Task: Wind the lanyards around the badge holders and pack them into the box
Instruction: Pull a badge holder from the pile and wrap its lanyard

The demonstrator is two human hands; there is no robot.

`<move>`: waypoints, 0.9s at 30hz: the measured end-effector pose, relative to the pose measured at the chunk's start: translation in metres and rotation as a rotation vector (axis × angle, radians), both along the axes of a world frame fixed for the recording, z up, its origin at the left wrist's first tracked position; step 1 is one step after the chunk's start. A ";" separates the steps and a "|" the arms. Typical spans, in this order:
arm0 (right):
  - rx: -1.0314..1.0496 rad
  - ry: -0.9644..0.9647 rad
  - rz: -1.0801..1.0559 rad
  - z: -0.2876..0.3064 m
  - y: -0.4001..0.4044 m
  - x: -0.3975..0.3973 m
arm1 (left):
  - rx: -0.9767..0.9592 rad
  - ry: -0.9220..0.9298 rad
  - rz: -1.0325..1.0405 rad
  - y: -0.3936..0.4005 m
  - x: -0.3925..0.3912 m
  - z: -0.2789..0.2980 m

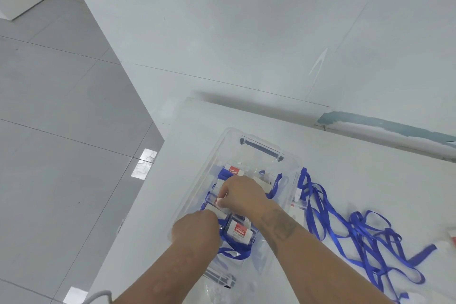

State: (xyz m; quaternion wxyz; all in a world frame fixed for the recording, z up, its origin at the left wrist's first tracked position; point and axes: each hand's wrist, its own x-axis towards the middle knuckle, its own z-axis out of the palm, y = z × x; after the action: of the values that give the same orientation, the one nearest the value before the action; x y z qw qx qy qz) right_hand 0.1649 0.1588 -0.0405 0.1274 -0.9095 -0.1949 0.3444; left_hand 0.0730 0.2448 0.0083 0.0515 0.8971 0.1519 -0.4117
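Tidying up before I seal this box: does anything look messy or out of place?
Yes. A tangle of loose blue lanyards sprawls on the white table right of the clear box, unwound. Inside the box, one lanyard loop trails loose below the near badge holder. Both hands, left hand and right hand, are busy inside.

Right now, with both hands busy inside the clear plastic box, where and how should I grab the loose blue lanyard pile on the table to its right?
Probably go for the badge holder end of the tangled blue lanyard pile, lying just outside the clear plastic box. Come from above with the right hand, pinching the flat rigid holder; the ribbons are looped and limp, so grabbing mid-tangle would likely drag several.
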 end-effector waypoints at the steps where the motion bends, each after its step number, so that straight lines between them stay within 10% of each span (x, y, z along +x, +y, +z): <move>1: 0.003 -0.003 -0.009 0.002 -0.001 0.000 | -0.003 -0.009 -0.002 0.000 -0.001 0.000; 27: 0.312 -0.288 -0.384 0.116 -0.112 -0.018 | -0.373 -0.505 0.010 -0.041 -0.027 0.034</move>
State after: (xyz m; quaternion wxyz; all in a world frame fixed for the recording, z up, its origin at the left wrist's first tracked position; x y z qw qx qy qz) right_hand 0.1473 0.0467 0.0754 0.3000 -0.9386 -0.0856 0.1470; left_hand 0.0456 0.2040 0.0428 0.2531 0.9453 0.0607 -0.1964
